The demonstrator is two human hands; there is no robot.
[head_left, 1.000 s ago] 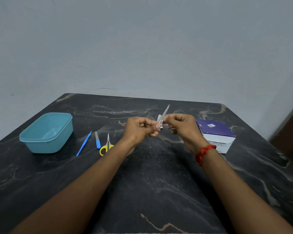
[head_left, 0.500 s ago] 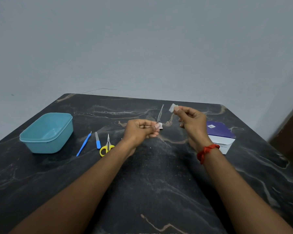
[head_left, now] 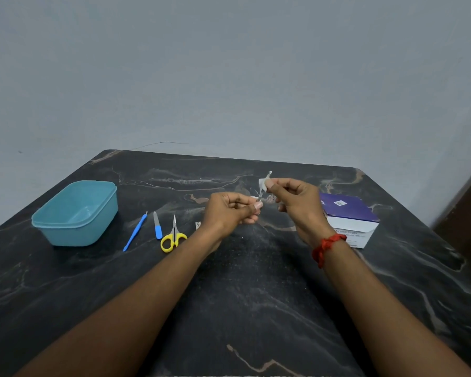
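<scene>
Thin metal tool (head_left: pixel 260 196): one, tilted upright above the bench (head_left: pixel 256 300), its lower end pinched by the left hand (head_left: pixel 229 212). The right hand (head_left: pixel 297 205) pinches one white swab (head_left: pixel 262 183) against the tool's upper part; half a second ago it held the swab clear, further right. Left of the left hand lie one pair of scissors (head_left: pixel 173 236), one file (head_left: pixel 157 225), one blue pick (head_left: pixel 135 231) and one teal tub (head_left: pixel 76 213). One box (head_left: pixel 348 219) sits just right of the right hand.

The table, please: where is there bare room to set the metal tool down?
Bare: the near middle of the table, and the far strip behind the teal tub. Crowded: tub to yellow scissors on the left; swab box on the right.
</scene>
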